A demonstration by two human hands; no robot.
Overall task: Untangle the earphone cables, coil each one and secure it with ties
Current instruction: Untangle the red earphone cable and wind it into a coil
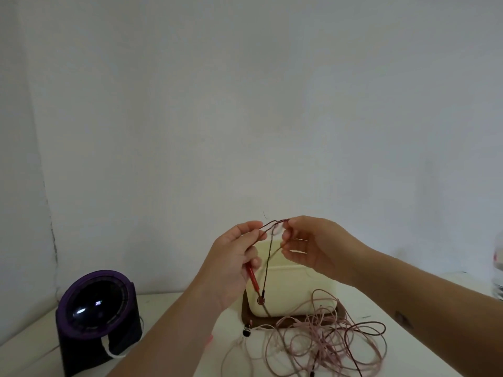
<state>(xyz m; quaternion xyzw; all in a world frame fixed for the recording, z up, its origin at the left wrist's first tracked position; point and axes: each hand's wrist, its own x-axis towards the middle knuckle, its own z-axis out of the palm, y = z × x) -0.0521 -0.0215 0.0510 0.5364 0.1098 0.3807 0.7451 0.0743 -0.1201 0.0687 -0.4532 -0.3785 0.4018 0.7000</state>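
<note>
A dark red earphone cable (268, 263) is held up in the air between both hands. My left hand (234, 265) pinches one strand at its fingertips, and a red remote piece sticks out below its palm. My right hand (310, 246) pinches the cable's top loop, with its other fingers spread. From the loop a strand hangs down to a small round earbud (261, 300). Below lies a tangled heap of pink and dark cables (324, 341) on the white table (239, 357).
A cream box on a dark brown base (294, 287) stands behind the tangle. A purple and black round device (95, 314) with a white cord sits at the left. A clear bottle (498, 270) is at the right edge. The wall rises close behind.
</note>
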